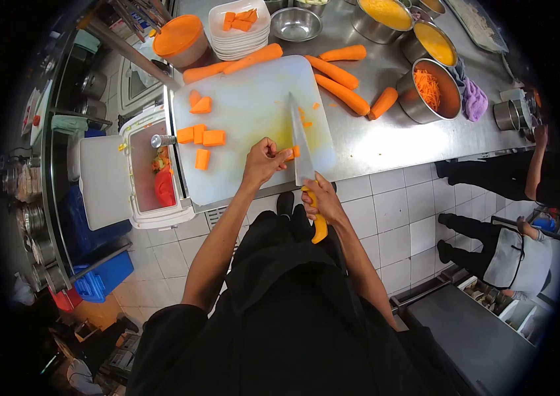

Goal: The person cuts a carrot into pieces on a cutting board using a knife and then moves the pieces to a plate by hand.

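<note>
On the white cutting board (pixel 240 109), my left hand (pixel 266 162) pinches a small carrot piece (pixel 289 153) against the side of the blade. My right hand (pixel 324 198) is closed round the yellow handle of a kitchen knife (pixel 298 135), its tip pointing away from me. Several cut carrot blocks (pixel 213 138) lie on the left part of the board. Small orange trimmings (pixel 305 120) rest just right of the blade. Whole peeled carrots (pixel 251 58) lie along the board's far edge, and more carrots (pixel 340 94) sit to its right.
Beyond the board stand stacked white dishes (pixel 240 49), an orange-lidded tub (pixel 179 41) and a steel bowl (pixel 296 25). A pot of shredded carrot (pixel 428 92) is at right, beside a purple cloth (pixel 474 99). An open white bin (pixel 151 168) adjoins the board's left side. Two people are at far right.
</note>
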Available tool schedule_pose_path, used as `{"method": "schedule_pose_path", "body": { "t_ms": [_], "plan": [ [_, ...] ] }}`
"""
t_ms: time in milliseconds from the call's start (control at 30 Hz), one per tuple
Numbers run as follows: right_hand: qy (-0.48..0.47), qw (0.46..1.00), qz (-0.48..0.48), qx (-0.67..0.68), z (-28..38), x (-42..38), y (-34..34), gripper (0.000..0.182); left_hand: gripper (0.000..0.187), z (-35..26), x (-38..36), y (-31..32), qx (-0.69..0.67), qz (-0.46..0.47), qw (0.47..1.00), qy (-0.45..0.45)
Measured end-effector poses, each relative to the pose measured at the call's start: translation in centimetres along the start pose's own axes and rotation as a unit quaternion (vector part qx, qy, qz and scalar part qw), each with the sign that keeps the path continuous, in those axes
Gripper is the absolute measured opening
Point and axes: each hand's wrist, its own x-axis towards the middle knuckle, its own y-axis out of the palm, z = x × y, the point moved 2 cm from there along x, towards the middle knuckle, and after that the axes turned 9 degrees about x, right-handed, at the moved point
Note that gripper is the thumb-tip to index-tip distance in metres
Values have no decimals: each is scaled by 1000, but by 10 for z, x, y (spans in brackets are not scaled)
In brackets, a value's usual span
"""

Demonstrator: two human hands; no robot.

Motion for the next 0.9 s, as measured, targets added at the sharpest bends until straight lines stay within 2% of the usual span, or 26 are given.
{"method": "schedule_pose_path", "body": {
  "t_ms": [33, 167, 233, 367, 433, 567, 633, 733, 867, 900],
  "plan": [
    [6, 998, 8, 55, 1, -1, 0, 17, 43, -1, 1, 0, 0, -4, 1000, 2],
    [-20, 999, -21, 31, 0, -5, -5, 17, 42, 2, 0, 0, 5, 0, 1000, 10],
    [-21, 996, -56, -60, 0, -9, -7, 19, 42, 0, -2, 0, 2, -2, 1000, 17],
    [-37, 991, -34, -125, -3, -22, -5, 21, 41, -3, -4, 2, 22, -12, 1000, 6],
    [-48, 979, -72, -182, -2, -27, 1, 21, 41, -3, -4, 0, 16, -17, 1000, 4],
    [-44, 975, -82, -201, -6, -32, 2, 22, 41, -3, -3, 0, 14, -12, 1000, 6],
    [-61, 956, -96, -271, -5, -34, 5, 24, 41, -3, -3, 1, 18, -13, 1000, 3],
    [-88, 944, -114, -298, -2, -39, 13, 26, 40, -3, -4, 0, 10, -14, 1000, 9],
    [-64, 939, -115, -318, -5, -37, 9, 26, 40, -3, -3, 1, 24, -13, 1000, 2],
    [-87, 928, -115, -343, -8, -34, 7, 26, 40, -3, -3, 1, 28, -14, 1000, 2]
  ]
}}
